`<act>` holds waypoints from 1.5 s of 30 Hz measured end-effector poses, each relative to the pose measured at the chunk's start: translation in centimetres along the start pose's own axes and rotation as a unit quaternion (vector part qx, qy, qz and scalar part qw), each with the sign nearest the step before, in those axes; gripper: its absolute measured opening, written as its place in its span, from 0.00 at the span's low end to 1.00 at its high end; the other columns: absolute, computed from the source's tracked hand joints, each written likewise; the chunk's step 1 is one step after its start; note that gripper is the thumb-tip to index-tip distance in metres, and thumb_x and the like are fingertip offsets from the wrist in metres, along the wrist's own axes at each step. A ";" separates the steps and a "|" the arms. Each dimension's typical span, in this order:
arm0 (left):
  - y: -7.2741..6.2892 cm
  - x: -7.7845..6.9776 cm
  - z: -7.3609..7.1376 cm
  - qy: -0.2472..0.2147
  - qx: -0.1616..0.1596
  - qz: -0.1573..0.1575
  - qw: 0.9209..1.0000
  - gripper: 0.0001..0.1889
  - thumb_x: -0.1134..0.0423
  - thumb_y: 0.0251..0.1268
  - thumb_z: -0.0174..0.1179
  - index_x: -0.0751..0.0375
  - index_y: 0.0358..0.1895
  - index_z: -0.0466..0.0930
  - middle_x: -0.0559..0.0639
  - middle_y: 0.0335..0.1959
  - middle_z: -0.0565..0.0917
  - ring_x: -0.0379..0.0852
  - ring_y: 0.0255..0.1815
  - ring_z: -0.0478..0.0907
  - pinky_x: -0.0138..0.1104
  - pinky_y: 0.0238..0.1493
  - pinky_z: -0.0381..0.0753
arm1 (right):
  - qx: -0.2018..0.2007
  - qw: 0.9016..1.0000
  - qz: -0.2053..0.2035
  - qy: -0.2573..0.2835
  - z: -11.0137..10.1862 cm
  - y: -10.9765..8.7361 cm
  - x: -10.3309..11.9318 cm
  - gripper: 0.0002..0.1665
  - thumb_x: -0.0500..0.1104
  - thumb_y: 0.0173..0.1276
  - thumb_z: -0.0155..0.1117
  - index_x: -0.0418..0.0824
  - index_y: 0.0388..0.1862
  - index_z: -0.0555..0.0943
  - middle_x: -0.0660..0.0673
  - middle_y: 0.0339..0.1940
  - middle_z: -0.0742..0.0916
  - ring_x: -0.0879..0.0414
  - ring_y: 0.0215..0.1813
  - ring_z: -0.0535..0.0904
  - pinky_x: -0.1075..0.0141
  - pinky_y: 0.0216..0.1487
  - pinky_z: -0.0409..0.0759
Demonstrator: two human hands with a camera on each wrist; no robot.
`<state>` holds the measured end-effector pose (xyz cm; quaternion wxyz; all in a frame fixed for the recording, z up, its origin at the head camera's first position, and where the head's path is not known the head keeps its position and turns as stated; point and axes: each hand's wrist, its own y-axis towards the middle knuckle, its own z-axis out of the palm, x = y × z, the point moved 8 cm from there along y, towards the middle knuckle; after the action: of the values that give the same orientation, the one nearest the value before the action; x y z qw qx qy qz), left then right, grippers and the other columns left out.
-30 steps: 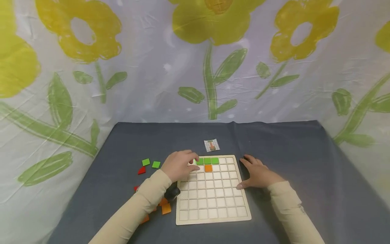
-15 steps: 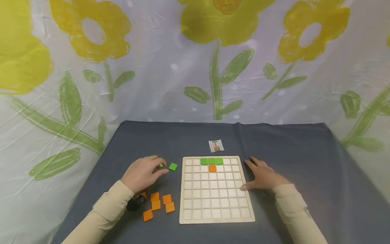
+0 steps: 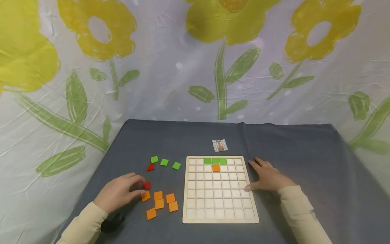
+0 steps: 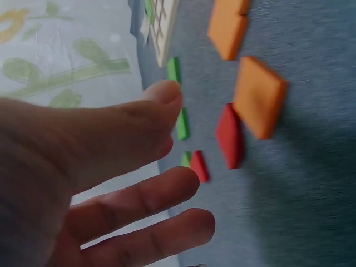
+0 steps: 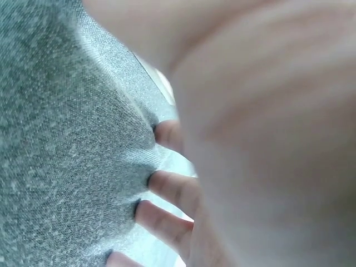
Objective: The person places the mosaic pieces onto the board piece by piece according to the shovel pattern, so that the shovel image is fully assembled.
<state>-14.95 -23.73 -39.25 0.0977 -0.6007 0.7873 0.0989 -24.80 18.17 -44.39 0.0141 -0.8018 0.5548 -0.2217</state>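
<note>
Backdrop [image 3: 170, 95]: flowered, behind a dark tablecloth [image 3: 304, 145].
Left hand [image 3: 118, 192]: thumb and fingers apart, holding nothing, right by a red piece [image 3: 147, 185] left of the board [image 3: 220, 221]; the loose orange tile [image 3: 146, 196] crowds it, so a careless pinch could drag both.
Right hand [image 3: 268, 177]: fingers spread on the tablecloth, thumb on the board's edge; leaning could slide it.
Grid: green tiles [image 3: 215, 161] and a placed orange tile [image 3: 216, 168] could unseat if bumped.
</note>
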 end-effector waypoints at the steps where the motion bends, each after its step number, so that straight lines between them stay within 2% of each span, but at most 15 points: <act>1: -0.1 0.2 0.3 0.000 0.005 -0.002 1.000 0.11 0.53 0.52 0.71 0.45 0.39 0.82 0.37 0.32 0.79 0.36 0.31 0.75 0.34 0.30 0.75 | 0.000 1.000 0.001 0.000 0.0 0.0 0.0 0.68 0.72 0.42 0.72 0.38 0.75 0.57 0.29 0.74 0.57 0.29 0.72 0.52 0.30 0.61 0.58; 7: -0.5 0.5 1.8 0.013 0.016 -0.008 1.000 0.15 0.50 0.49 0.72 0.48 0.40 0.83 0.37 0.32 0.77 0.34 0.29 0.72 0.33 0.30 0.74 | -0.002 1.000 -0.002 -0.003 -0.3 -0.2 0.0 0.68 0.72 0.43 0.72 0.38 0.75 0.58 0.28 0.74 0.57 0.28 0.72 0.52 0.31 0.61 0.58; 13: -0.7 0.3 2.8 0.026 0.031 -0.016 0.999 0.16 0.49 0.47 0.73 0.48 0.39 0.83 0.36 0.33 0.77 0.34 0.31 0.75 0.33 0.32 0.77 | 0.003 1.000 -0.006 -0.005 -0.3 -0.1 0.2 0.68 0.72 0.44 0.71 0.37 0.75 0.57 0.28 0.74 0.57 0.28 0.72 0.52 0.31 0.61 0.58; 17: -0.7 0.4 3.0 0.024 0.034 -0.024 0.999 0.15 0.50 0.46 0.73 0.46 0.38 0.83 0.36 0.32 0.76 0.33 0.30 0.74 0.32 0.31 0.76 | 0.004 1.000 -0.010 -0.009 -0.3 -0.1 0.2 0.68 0.73 0.44 0.70 0.38 0.75 0.56 0.29 0.75 0.57 0.29 0.72 0.52 0.32 0.62 0.58; 22: -0.8 0.3 2.9 0.012 0.020 -0.015 1.000 0.14 0.52 0.46 0.74 0.47 0.37 0.83 0.35 0.31 0.76 0.32 0.28 0.73 0.30 0.29 0.75 | 0.004 1.000 -0.009 -0.007 -0.3 0.0 0.1 0.68 0.73 0.44 0.70 0.38 0.75 0.56 0.29 0.75 0.56 0.29 0.73 0.51 0.32 0.62 0.58; 30: -0.8 0.4 3.1 0.005 0.017 -0.015 1.000 0.13 0.54 0.46 0.74 0.47 0.37 0.83 0.35 0.31 0.77 0.31 0.28 0.73 0.29 0.29 0.75 | 0.015 1.000 0.001 -0.005 -0.2 0.0 -0.1 0.69 0.74 0.44 0.69 0.39 0.76 0.55 0.31 0.76 0.55 0.31 0.73 0.51 0.32 0.61 0.59; 36: -0.7 -0.3 2.4 0.011 0.009 0.013 1.000 0.13 0.56 0.47 0.74 0.49 0.37 0.84 0.36 0.30 0.76 0.29 0.25 0.70 0.28 0.26 0.72 | 0.008 1.000 -0.006 -0.010 -0.2 0.0 0.0 0.68 0.73 0.44 0.70 0.38 0.75 0.56 0.30 0.75 0.56 0.30 0.73 0.52 0.33 0.62 0.59; 45: 0.7 -2.1 -0.4 0.000 -0.073 0.058 0.996 0.15 0.60 0.46 0.75 0.50 0.40 0.85 0.39 0.32 0.78 0.31 0.23 0.67 0.26 0.23 0.69 | 0.003 1.000 -0.005 -0.007 -0.1 0.0 0.0 0.69 0.74 0.43 0.70 0.38 0.75 0.56 0.30 0.75 0.57 0.30 0.73 0.52 0.32 0.62 0.59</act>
<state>-15.09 -21.69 -38.22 0.0476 -0.5599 0.8112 0.1619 -24.90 18.20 -44.28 0.0195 -0.8059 0.5502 -0.2180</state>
